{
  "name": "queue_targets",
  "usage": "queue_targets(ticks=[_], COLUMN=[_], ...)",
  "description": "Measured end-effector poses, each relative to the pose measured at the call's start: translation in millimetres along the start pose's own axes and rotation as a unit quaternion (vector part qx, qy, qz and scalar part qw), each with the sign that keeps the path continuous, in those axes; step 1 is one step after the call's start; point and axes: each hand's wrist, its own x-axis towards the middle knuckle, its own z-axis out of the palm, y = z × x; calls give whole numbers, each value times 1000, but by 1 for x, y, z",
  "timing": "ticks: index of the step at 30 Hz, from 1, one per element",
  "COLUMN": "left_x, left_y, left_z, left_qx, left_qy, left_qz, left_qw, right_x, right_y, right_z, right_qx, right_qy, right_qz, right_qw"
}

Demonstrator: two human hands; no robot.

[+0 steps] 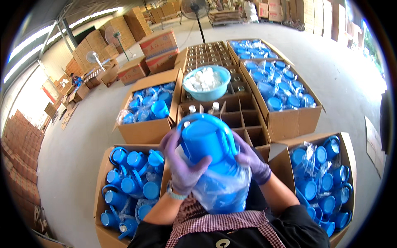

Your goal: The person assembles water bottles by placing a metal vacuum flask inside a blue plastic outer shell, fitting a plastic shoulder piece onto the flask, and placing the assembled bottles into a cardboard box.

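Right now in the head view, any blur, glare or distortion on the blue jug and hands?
Head view: strong fisheye bend, black corners; daylight blows out the far-left wall; blue jug and both gloved hands, left, right, fairly sharp; clear bag shows soft sheen, no harsh glare.

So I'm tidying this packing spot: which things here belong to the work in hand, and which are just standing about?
In hand:
- blue plastic jug, gripped by left hand and right hand
- clear bag around its lower part
- divided carton just beyond

Standing about:
- bowl of white caps
- pedestal fan
- sealed cartons
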Motion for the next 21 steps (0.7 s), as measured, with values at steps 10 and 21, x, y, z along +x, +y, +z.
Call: queue_targets(ticks=[10,21], left_x=[0,-80], left_y=[-13,31], left_z=[-34,-28], left_qx=[-485,-301], left_qy=[97,-351], left_qz=[-230,112], left_qw=[838,880], right_x=[-35,-16], right_y=[48,22], right_z=[-16,-96], right_qx=[29,-92], right_qy=[73,291], right_qz=[39,-160], right_qw=[996,939])
